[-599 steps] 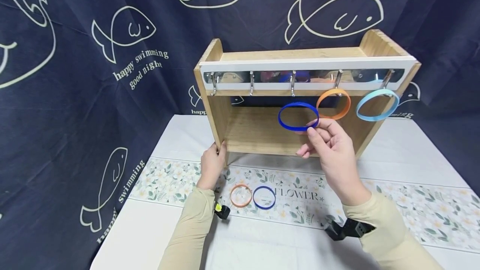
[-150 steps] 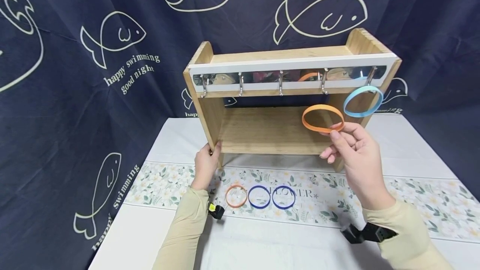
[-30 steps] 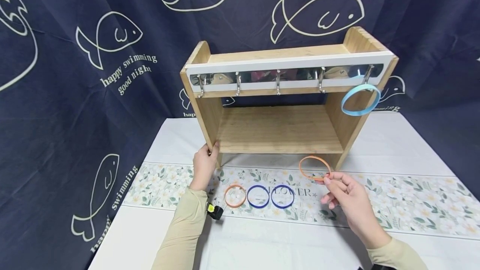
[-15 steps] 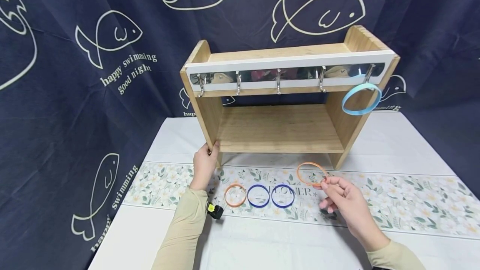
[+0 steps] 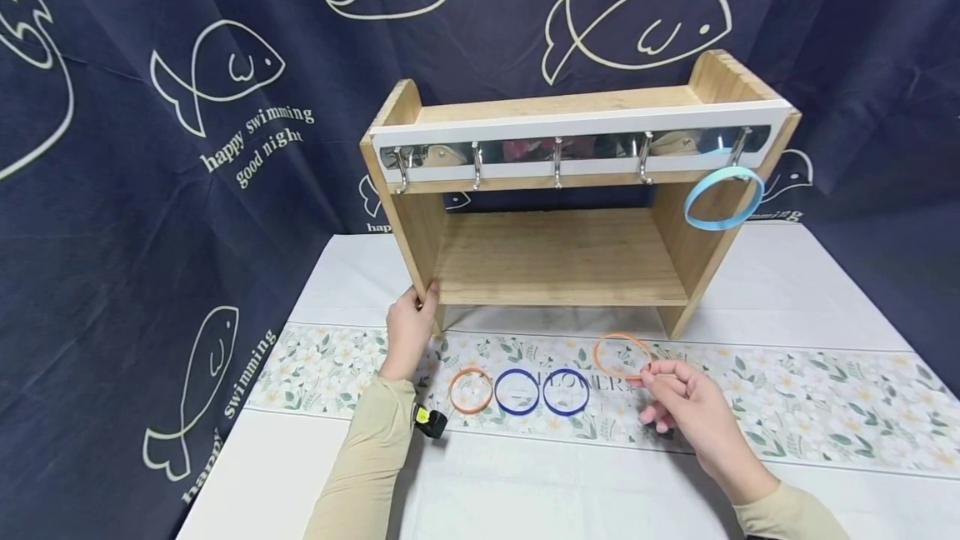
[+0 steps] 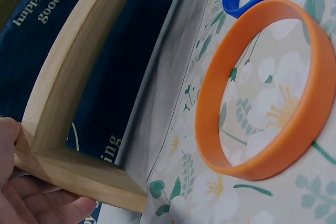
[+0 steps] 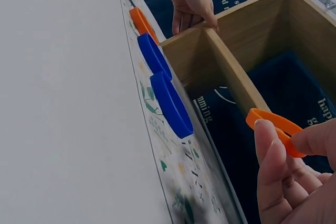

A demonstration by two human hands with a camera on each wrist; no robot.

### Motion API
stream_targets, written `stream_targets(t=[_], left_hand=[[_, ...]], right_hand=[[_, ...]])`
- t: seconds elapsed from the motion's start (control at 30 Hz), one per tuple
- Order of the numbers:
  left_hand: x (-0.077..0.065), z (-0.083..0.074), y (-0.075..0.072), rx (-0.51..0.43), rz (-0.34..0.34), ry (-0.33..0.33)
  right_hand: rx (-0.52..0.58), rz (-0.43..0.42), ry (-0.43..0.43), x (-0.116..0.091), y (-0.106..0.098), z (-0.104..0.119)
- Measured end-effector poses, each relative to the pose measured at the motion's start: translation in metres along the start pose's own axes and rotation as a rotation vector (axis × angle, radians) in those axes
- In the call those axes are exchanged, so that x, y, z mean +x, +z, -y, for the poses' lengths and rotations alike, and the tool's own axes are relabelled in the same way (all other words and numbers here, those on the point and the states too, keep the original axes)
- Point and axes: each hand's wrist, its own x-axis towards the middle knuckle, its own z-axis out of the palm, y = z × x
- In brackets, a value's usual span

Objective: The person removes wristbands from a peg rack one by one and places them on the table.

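My left hand (image 5: 408, 332) grips the lower left side panel of a wooden shelf (image 5: 555, 261), thumb in front. In my right hand (image 5: 693, 407), thumb and fingertips pinch an orange wristband (image 5: 619, 335), held tilted low in front of the shelf's right half. To its left, in a row on the floral strip, lie another orange wristband (image 5: 469, 412), a blue wristband (image 5: 517, 413) and a second blue wristband (image 5: 566, 414). A light blue wristband (image 5: 716, 226) hangs from the shelf's rightmost hook. The right wrist view shows the pinched band (image 7: 262, 114) close to the fingertips.
Several metal hooks (image 5: 557, 165) line the white front rail (image 5: 525, 127) of the shelf; only the rightmost bears a band. A white cloth with a floral strip (image 5: 840, 415) covers the table. Behind stands a dark blue curtain (image 5: 480, 48) with fish drawings.
A blue band has gone from my right hand to the table row. The second orange band has left its hook and come down towards the table in my right hand. My left hand keeps its grip.
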Motion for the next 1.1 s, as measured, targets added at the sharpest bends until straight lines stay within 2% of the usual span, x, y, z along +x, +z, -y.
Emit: stream_targets(t=[0.23, 0.73, 1.1], left_hand=[[0.0, 0.0, 0.0, 0.001, -0.014, 0.01], [0.001, 0.0, 0.0, -0.007, -0.004, 0.021], [0.0, -0.001, -0.001, -0.008, 0.003, 0.005]], right_hand=[[-0.058, 0.007, 0.045, 0.0, -0.002, -0.006], [-0.071, 0.012, 0.133, 0.0, -0.001, -0.011], [-0.072, 0.007, 0.189, 0.0, 0.001, -0.016]])
